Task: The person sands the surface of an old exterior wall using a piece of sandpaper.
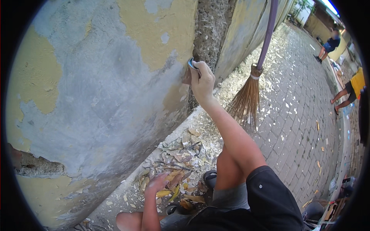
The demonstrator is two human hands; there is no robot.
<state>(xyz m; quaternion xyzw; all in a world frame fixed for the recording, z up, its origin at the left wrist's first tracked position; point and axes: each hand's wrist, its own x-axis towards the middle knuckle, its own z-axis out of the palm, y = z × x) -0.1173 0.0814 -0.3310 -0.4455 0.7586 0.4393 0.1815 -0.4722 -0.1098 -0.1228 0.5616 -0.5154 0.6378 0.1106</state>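
My right hand (204,82), pale with dust, is raised against the wall (108,73). Its fingers are closed around a thin, curled sheet (186,77) that has a blue edge and a brown face, like sandpaper. The sheet lies at the wall's corner, beside a rough vertical gap (212,32). Yellow paint remains in patches on the wall, with bare grey plaster between them. Lower down, my left hand (155,184) hangs over dry leaves (177,179), fingers loosely stretched and nothing visible in them.
A stick broom (246,96) with a purple handle stands to the right of my raised arm. Paint flakes (235,86) litter the wall's foot and the brick paving (296,115). Two people are at the far right: one in dark clothes (330,44), one in yellow (356,82).
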